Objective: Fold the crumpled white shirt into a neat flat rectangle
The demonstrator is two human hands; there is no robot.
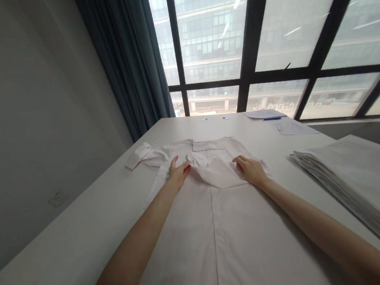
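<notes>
A white coat (191, 231) lies spread on the table, with a long vertical seam down its middle and its collar end toward the window. Its left sleeve (141, 154) is bunched outward. My left hand (179, 172) grips a raised fold of the coat's cloth near the collar, thumb pointing up. On the other side, my right hand (250, 169) has its fingers curled closed on the cloth. Between the hands a loose flap (217, 171) of the coat sags in folds. The coat's right sleeve is not clearly visible.
On the right of the white table (115, 202) sits a thick stack of folded white cloth (356, 176). Papers (264, 114) and a blue pen (272, 118) lie at the far right. Beyond are a window and a dark blue curtain (126, 59); a wall runs along the left.
</notes>
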